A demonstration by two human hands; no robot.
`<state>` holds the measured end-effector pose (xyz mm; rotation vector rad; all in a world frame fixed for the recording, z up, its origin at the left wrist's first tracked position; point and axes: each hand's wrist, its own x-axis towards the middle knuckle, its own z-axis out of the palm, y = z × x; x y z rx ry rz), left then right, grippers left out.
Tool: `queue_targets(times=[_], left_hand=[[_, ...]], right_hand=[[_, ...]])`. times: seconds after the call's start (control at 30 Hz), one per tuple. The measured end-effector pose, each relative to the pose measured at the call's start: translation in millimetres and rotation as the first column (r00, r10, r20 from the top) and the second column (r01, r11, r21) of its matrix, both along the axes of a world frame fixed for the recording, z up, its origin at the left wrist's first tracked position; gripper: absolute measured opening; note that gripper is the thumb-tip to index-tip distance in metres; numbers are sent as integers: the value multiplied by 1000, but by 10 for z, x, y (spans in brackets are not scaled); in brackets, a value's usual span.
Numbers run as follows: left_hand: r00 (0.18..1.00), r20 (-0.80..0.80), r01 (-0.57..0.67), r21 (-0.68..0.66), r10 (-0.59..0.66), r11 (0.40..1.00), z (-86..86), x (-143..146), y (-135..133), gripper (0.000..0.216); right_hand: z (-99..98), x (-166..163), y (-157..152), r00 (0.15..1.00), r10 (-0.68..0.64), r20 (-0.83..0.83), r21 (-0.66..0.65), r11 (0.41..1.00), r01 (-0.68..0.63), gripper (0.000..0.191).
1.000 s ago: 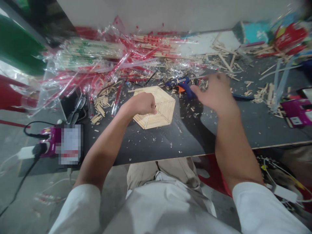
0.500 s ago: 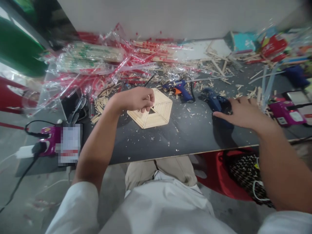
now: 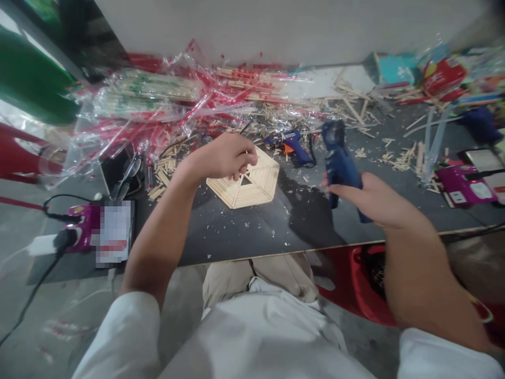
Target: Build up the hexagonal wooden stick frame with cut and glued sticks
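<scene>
A flat hexagon of glued wooden sticks (image 3: pixel 258 184) lies on the dark table (image 3: pixel 252 231), with a small triangular gap near its middle. My left hand (image 3: pixel 226 156) hovers over its left part, fingers curled as if pinching a small stick that I cannot make out. My right hand (image 3: pixel 374 202) is closed round a dark blue glue gun (image 3: pixel 340 160), lifted off the table to the right of the hexagon. A second blue glue gun with an orange trigger (image 3: pixel 291 143) lies just behind the hexagon.
Clear and red plastic wrappers with stick bundles (image 3: pixel 158 97) pile up at the back left. Cut stick scraps (image 3: pixel 357 102) litter the back. A purple device with a cable (image 3: pixel 79 229) sits at the left, another purple item (image 3: pixel 460 184) at the right. A red stool (image 3: pixel 355 295) stands under the table edge.
My right hand reached right to the dark blue glue gun, closed on it and lifted it toward the hexagon. My left hand stayed over the hexagon, shifting slightly.
</scene>
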<state>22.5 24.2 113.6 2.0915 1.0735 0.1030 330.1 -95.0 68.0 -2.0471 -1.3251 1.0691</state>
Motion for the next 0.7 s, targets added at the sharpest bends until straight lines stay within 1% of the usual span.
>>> queue_targets(times=[0.07,0.13,0.2,0.27,0.33,0.4,0.6,0.7], left_hand=[[1000,17,1,-13,-1,1000,11,19,-16,20],[999,34,15,-40,-14,999,32,27,-34,22],[998,42,38,-59,-36,998,53,19,-50,23],[998,38,59,-55,-57,997,68,3,-59,25],[997,20,69,-47,-68,997,76,-12,-62,28],[997,-2,79,-43,-79,996,85,-18,-62,29],[992,-77,97,-14,-97,995,124,-26,-61,30],[991,-82,109,0,-108,994,126,-37,-61,31]], right_hand=[[7,-252,-68,988,110,-108,15,994,-109,30],[11,-512,-102,969,209,-134,14,978,-209,37],[-3,-737,-113,944,285,-166,63,958,-278,38],[-38,-900,-117,919,329,-218,125,943,-308,35],[-74,-1001,-125,912,332,-242,158,940,-301,31],[-89,-1057,-139,920,323,-224,184,941,-285,28],[-50,-1129,-168,921,357,-154,222,921,-320,23],[-75,-1155,-176,925,350,-147,246,919,-308,23]])
